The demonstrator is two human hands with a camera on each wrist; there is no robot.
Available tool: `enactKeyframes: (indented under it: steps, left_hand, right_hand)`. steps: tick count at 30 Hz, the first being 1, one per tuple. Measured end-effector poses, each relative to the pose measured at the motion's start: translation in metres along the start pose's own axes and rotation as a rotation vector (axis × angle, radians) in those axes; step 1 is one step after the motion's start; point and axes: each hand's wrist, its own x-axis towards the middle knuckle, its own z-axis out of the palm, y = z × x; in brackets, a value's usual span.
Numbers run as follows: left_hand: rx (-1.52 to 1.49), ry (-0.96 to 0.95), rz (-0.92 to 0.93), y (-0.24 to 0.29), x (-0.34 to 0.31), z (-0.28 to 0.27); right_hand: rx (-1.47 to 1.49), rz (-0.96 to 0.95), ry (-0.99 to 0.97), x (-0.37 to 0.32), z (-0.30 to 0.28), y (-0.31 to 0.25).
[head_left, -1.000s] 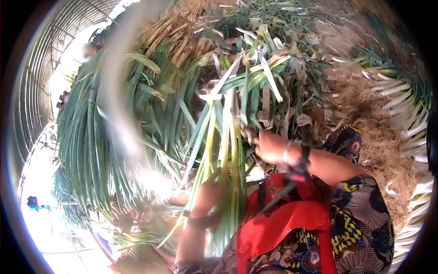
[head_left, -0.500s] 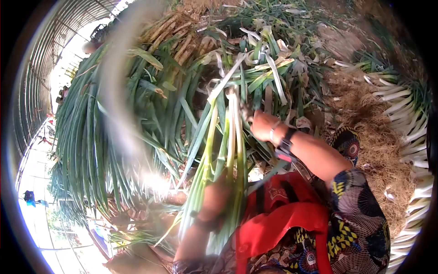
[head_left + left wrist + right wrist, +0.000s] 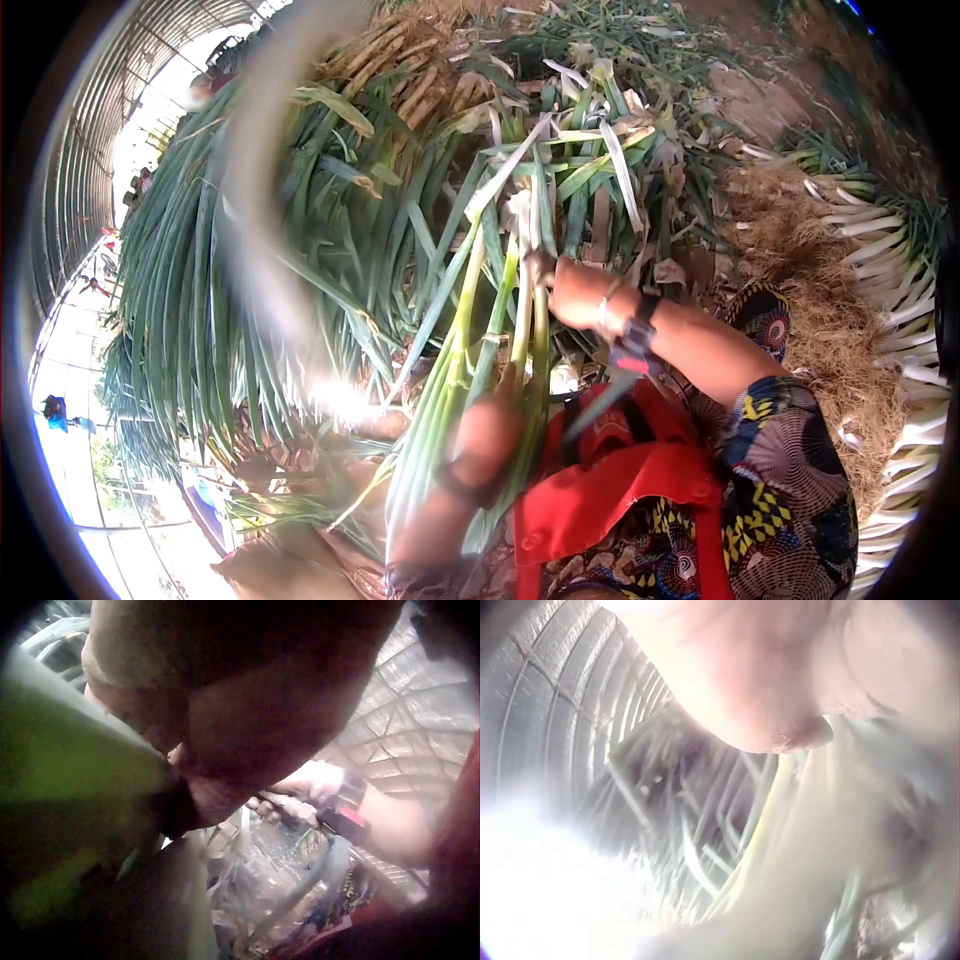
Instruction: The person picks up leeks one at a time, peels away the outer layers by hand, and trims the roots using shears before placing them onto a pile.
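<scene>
In the head view, my blurred left hand grips long green onion stalks from below, their leaves fanning down past the wrist. Farther up, my right hand has its fingers curled at the pale upper stems, beside the whitish ends. The left wrist view has my left hand large and dark, against a broad green stalk. In the right wrist view, the tip of a digit of my right hand presses on yellow-green stalks; its other fingers are hard to tell.
A big heap of green onions spreads on the left. Loose leaves and peelings lie beyond my hands. At the right are stringy roots and a row of white-stemmed onions. Red cloth covers my lap.
My left hand has moved up and to the right along the stalks. My right hand has shifted up and slightly left towards the pale stems, then a little down.
</scene>
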Motion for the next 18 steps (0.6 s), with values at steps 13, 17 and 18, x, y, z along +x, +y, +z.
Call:
enactKeyframes:
  steps: [13,17,18]
  left_hand:
    - [-0.115,0.024,0.050,-0.043,0.023,-0.027]
    - [-0.080,0.350,0.000,-0.062,0.083,-0.045]
    - [0.056,0.462,0.100,-0.087,0.107,-0.032]
  right_hand:
    - [0.214,0.086,0.233,0.038,-0.004,0.040]
    - [0.087,0.154,0.309,0.020,0.010,0.083]
    - [0.072,0.190,0.333,0.021,0.014,0.089]
